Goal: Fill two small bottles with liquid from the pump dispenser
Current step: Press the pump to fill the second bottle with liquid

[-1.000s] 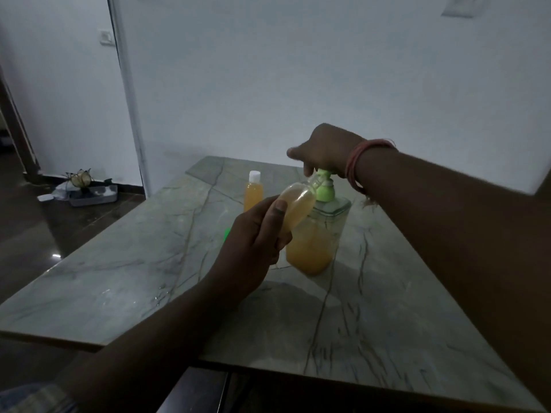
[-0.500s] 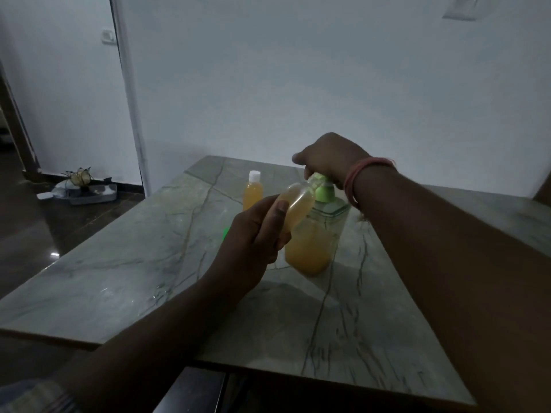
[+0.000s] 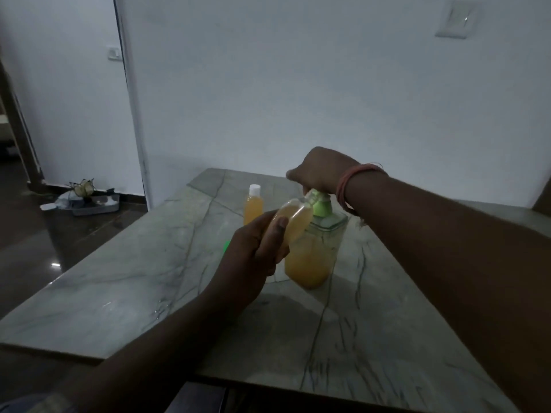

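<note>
Marble table (image 3: 119, 293) edge near left hand (image 3: 253, 254)

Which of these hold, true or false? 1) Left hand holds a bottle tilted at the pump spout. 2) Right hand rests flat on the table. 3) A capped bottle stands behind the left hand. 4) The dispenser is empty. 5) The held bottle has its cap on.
1) True: the left hand grips the tilted bottle, mouth at the spout.
2) False: the right hand sits on the green pump.
3) True: the capped bottle stands upright on the table.
4) False: the dispenser holds orange liquid.
5) False: no cap shows on it.
</note>
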Demonstrator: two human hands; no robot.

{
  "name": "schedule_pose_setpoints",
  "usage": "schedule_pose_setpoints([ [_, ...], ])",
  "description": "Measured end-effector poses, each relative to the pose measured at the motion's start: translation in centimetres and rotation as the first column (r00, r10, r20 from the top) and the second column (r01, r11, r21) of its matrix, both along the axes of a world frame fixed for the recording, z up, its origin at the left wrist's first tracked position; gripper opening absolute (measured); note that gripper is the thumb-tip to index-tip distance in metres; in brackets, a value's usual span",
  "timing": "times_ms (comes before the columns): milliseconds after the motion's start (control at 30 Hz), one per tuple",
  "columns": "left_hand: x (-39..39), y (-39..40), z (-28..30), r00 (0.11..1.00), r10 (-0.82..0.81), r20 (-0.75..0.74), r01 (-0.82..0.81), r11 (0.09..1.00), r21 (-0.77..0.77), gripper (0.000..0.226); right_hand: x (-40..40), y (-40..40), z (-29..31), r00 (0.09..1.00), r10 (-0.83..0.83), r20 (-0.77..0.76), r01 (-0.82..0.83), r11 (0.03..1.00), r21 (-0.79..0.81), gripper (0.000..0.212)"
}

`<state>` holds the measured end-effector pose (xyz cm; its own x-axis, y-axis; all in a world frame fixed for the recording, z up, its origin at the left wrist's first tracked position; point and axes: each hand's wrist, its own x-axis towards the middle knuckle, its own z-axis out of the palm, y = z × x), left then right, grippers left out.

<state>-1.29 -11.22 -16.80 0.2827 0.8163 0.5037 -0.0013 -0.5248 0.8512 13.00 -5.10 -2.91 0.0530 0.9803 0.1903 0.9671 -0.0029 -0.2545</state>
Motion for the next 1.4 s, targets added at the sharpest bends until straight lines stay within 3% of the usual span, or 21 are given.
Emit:
schedule_pose_setpoints([
  [67, 0.0, -0.1, 0.0, 1.000, 0.000, 0.006, 0.000, 1.000, -0.003, 0.036, -0.2, -0.1, 0.2, 0.999, 0.013, 0.032, -0.014, 1.000, 0.026, 0.031],
  [200, 0.0, 0.2, -0.2, 1.000, 0.011, 0.003, -0.011, 1.000, 0.001, 0.034, 0.3, -0.2, -0.6, 0.991, 0.003, -0.136, 0.010, 0.995, 0.098, 0.033],
  [367, 0.1, -0.1, 0.2, 1.000, 0.020, -0.014, -0.020, 1.000, 0.010, 0.041, -0.3, -0.5, 0.1, 0.999, -0.016, -0.032, 0.019, 0.997, 0.073, 0.029],
  [467, 0.1, 0.0, 0.0, 1.000, 0.005, 0.005, -0.006, 1.000, 0.006, 0.041, 0.0, -0.2, 0.1, 0.997, 0.022, -0.072, -0.013, 0.992, 0.129, 0.033],
  [567, 0.0, 0.5, -0.4, 1.000, -0.004, 0.007, 0.004, 1.000, 0.011, 0.031, 0.3, -0.4, -0.6, 0.993, 0.008, -0.116, -0.005, 1.000, 0.028, 0.029],
  [700, 0.2, 0.3, 0.0, 1.000, 0.005, 0.019, -0.004, 1.000, -0.026, 0.035, -0.3, -0.4, 0.0, 1.000, -0.010, -0.016, 0.011, 0.996, 0.093, 0.029],
  [900, 0.2, 0.3, -0.1, 1.000, 0.012, 0.003, -0.012, 1.000, -0.026, 0.033, 0.7, 0.0, -0.7, 0.975, -0.008, -0.223, 0.030, 0.995, 0.096, 0.031],
  [1033, 0.3, 0.3, 0.1, 1.000, 0.016, -0.005, -0.016, 0.999, -0.040, 0.034, 0.1, -0.2, 0.1, 0.998, -0.032, -0.050, 0.034, 0.998, 0.048, 0.030],
  [1100, 0.3, 0.1, 0.1, 1.000, -0.008, 0.015, 0.009, 0.999, -0.044, 0.033, 0.2, -0.3, 0.4, 0.997, -0.011, -0.078, 0.013, 1.000, 0.019, 0.032],
  [1233, 0.1, 0.4, -0.2, 1.000, 0.002, 0.004, -0.002, 1.000, -0.024, 0.040, 0.7, 0.3, -0.7, 0.982, -0.003, -0.188, 0.028, 0.992, 0.125, 0.031],
  [1400, 0.4, 0.1, 0.2, 1.000, 0.005, 0.016, -0.004, 0.999, -0.054, 0.039, 0.1, 0.2, -0.1, 0.999, -0.029, -0.027, 0.030, 0.998, 0.052, 0.029],
])
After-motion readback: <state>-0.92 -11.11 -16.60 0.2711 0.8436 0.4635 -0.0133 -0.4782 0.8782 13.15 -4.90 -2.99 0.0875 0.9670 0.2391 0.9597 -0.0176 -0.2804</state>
